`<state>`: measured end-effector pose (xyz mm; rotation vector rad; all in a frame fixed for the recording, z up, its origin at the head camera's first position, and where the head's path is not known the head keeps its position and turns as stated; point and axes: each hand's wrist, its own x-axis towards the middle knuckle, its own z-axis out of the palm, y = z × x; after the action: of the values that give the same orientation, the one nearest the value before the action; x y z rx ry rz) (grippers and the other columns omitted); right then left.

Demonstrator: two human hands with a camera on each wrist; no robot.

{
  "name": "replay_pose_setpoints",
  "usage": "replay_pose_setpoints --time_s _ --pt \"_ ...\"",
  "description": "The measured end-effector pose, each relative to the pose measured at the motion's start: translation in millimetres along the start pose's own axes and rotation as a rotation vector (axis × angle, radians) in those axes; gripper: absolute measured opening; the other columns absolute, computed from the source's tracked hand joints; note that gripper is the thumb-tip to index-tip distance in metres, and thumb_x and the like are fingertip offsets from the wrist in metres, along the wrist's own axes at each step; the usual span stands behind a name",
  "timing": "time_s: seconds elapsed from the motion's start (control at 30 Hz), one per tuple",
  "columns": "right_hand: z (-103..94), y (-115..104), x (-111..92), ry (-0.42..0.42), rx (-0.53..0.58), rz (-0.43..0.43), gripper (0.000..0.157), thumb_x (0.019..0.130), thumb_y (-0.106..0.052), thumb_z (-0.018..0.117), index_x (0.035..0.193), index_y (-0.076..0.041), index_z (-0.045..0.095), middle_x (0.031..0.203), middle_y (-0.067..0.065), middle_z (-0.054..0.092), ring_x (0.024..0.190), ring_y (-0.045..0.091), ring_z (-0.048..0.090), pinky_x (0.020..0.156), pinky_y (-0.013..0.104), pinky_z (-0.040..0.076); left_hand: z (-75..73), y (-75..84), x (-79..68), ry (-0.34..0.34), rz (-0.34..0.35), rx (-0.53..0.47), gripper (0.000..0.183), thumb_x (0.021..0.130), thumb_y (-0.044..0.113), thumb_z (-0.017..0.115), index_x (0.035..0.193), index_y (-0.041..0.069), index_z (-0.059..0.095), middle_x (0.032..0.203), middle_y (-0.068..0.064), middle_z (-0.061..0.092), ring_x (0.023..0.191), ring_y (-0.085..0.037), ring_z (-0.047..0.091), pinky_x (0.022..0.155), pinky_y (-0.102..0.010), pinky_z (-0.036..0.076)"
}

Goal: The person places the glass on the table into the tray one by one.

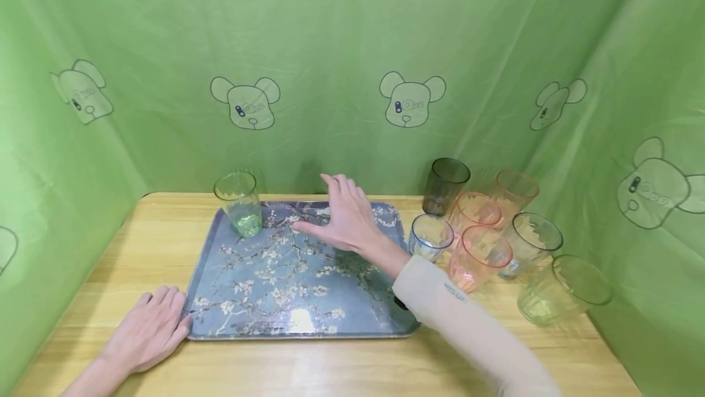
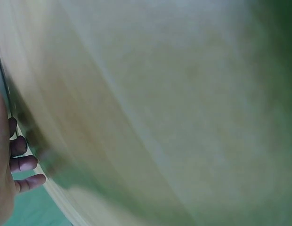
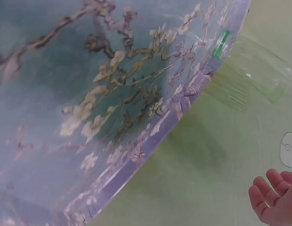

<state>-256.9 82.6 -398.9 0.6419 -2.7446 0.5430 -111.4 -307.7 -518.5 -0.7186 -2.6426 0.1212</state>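
Note:
A blue tray (image 1: 264, 287) printed with white blossom branches lies on the wooden table. One green-tinted glass (image 1: 246, 216) stands upright at its back left corner. My right hand (image 1: 348, 216) hovers above the back middle of the tray, thumb spread from the fingers and nothing held. In the right wrist view, the fingers of that hand (image 3: 273, 197) show at the lower right, apart from the green glass (image 3: 254, 66). My left hand (image 1: 149, 330) rests on the table with its fingers at the tray's front left corner; in the left wrist view only part of the hand (image 2: 21, 162) shows.
Several glasses crowd the table right of the tray: a dark one (image 1: 445, 186), a blue-rimmed one (image 1: 431, 239), pink ones such as this front glass (image 1: 479, 259), a clear dark-rimmed one (image 1: 531, 241) and a greenish one (image 1: 564, 293). Green curtains (image 1: 330, 48) enclose the table.

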Motion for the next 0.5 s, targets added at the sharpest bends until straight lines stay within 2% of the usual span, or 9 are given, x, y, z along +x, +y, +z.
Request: replay_pose_setpoints --time_s 0.13,0.33,0.4,0.5 --pt "-8.0 2.7 -10.8 0.011 -0.007 -0.032 0.117 0.078 -0.086 0.059 0.160 -0.005 0.035 0.150 0.017 0.053 0.131 0.032 0.056 0.106 0.047 0.050 -0.4 -0.6 1.3 0.004 0.002 0.000 0.023 0.090 0.035 0.057 0.091 0.013 0.049 0.080 0.000 0.043 0.076 -0.016 0.041 0.070 -0.038 0.040" --pt "-17.0 7.7 -29.4 0.011 0.007 -0.049 0.125 0.077 -0.097 0.043 0.159 -0.004 0.036 0.148 0.019 0.054 0.128 0.033 0.058 0.107 0.050 0.049 -0.6 -0.1 2.3 0.002 0.004 -0.001 0.023 0.089 0.035 0.057 0.091 0.013 0.049 0.081 0.000 0.043 0.077 -0.016 0.041 0.071 -0.038 0.040" --pt "-20.5 9.2 -35.8 0.016 0.007 -0.049 0.124 0.077 -0.096 0.046 0.159 -0.004 0.036 0.148 0.019 0.054 0.128 0.033 0.058 0.108 0.051 0.049 -0.8 0.2 1.9 -0.002 0.002 -0.003 0.023 0.089 0.034 0.058 0.090 0.013 0.049 0.081 0.000 0.042 0.077 -0.016 0.041 0.071 -0.038 0.040" --pt "-26.3 11.4 -45.5 0.020 -0.007 -0.042 0.119 0.077 -0.088 0.059 0.159 -0.004 0.036 0.149 0.019 0.054 0.130 0.033 0.058 0.109 0.053 0.049 -0.9 0.4 1.1 -0.006 -0.002 -0.005 0.023 0.089 0.034 0.058 0.090 0.013 0.049 0.081 0.001 0.042 0.077 -0.016 0.041 0.071 -0.038 0.040"
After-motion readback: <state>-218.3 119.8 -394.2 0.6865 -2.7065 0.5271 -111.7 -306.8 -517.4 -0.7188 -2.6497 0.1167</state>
